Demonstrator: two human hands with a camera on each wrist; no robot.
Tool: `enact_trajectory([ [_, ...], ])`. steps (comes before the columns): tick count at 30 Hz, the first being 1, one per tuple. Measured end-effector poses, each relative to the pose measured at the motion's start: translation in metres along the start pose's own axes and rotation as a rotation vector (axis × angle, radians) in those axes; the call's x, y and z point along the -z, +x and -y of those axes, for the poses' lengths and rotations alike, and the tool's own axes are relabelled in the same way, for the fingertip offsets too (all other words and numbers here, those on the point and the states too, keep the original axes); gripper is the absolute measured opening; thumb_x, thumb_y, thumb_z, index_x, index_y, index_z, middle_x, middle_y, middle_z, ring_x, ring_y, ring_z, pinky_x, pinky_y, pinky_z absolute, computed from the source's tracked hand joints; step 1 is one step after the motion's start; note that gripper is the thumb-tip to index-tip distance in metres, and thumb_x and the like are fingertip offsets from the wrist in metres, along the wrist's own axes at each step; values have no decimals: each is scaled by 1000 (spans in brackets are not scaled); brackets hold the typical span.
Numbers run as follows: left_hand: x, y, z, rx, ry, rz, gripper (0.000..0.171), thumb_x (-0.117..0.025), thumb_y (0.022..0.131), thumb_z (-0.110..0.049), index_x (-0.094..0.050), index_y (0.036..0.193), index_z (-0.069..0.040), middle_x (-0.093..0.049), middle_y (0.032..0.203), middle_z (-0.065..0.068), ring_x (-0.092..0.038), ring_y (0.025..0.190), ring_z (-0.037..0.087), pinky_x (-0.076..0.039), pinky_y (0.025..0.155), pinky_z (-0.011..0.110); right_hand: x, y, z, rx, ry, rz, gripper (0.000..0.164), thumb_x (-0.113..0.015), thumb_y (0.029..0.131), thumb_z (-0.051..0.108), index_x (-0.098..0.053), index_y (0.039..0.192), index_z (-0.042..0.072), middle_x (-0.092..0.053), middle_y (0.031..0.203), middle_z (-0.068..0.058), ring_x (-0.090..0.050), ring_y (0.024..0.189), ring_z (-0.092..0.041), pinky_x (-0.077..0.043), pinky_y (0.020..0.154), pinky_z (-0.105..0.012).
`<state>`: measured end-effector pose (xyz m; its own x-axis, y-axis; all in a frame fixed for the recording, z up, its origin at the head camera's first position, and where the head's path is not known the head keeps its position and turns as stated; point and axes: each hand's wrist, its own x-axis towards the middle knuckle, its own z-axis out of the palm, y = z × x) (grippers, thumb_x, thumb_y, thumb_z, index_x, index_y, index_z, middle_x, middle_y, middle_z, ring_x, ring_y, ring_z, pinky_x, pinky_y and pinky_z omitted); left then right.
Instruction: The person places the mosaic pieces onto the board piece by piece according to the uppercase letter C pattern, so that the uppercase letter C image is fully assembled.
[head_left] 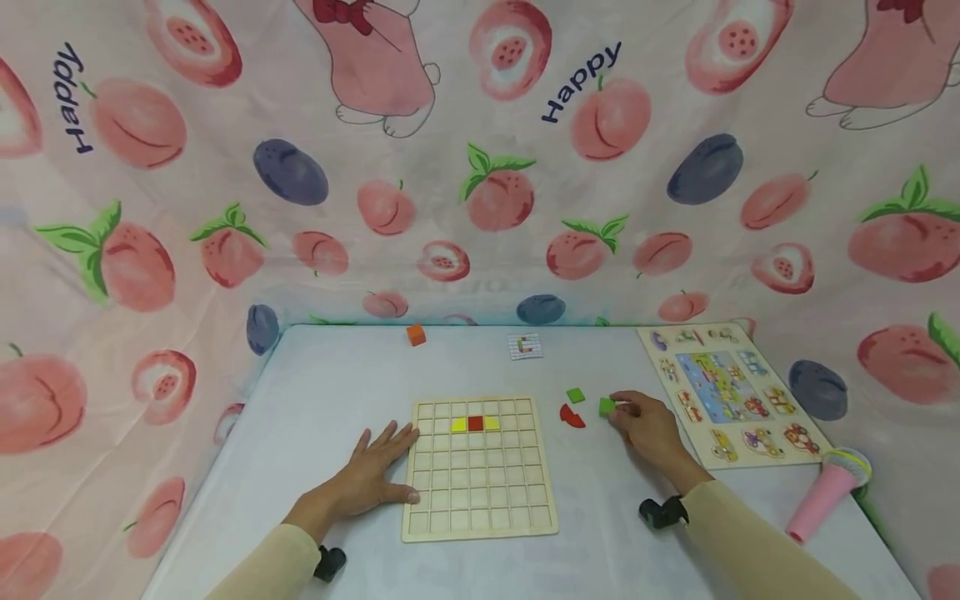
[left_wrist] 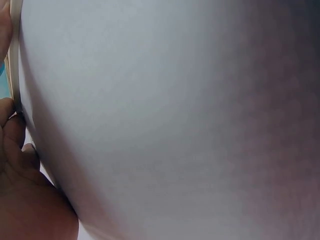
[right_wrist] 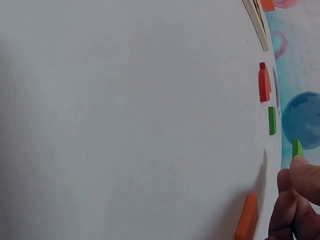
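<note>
Here, the right grip (head_left: 649,428) pinches a green tile (head_left: 606,407) — squarish.

- A children's play table (head_left: 337,375), by the look of it (home or studio, I cannot tell).
- Behind it rises a cloth (head_left: 442,150) printed with peaches, blue fruit and "Happy".
- On top lie a wooden grid board (head_left: 478,483), a picture puzzle (head_left: 735,396), a pink toy microphone (head_left: 825,496).
</note>
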<state>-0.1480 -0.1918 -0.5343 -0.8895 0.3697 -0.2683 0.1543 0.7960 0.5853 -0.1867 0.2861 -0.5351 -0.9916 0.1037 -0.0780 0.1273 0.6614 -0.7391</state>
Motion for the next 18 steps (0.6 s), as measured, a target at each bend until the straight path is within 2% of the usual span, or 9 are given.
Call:
enact_trajectory([
  [4, 0, 0, 0, -4, -2, -2, 111, -87, 77, -57, -35, 166, -19, -26, 175, -1, -4, 166, 27, 11, 133, 55, -3, 1, 5, -2, 48, -26, 33, -66, 103, 12, -68, 135, 9, -70, 115, -17, -60, 82, -23, -51, 60, -25],
  [7, 1, 0, 0, -7, 0, -4, 110, -87, 77, -57, -35, 166, -19, -26, 175, -1, -4, 166, 27, 12, 133, 55, -7, 1, 10, 12, 65, -55, 32, -65, 103, 10, -69, 134, 10, -71, 116, -18, -62, 88, -25, -51, 65, -23],
  [11, 1, 0, -1, -9, 1, -3, 110, -87, 77, -57, -35, 166, -19, -26, 175, -1, -4, 166, 27, 12, 133, 55, -13, 1, 17, 26, 95, -97, 31, -67, 102, 8, -71, 133, 10, -74, 119, -17, -65, 105, -28, -53, 78, -19],
  [18, 2, -2, -3, 0, -3, 1, 110, -88, 77, -56, -35, 166, -18, -26, 175, -1, -4, 166, 28, 12, 133, 55, -25, 1, 31, 6, 196, -100, 33, -70, 100, 6, -70, 133, 11, -73, 117, -17, -66, 107, -29, -53, 78, -13],
])
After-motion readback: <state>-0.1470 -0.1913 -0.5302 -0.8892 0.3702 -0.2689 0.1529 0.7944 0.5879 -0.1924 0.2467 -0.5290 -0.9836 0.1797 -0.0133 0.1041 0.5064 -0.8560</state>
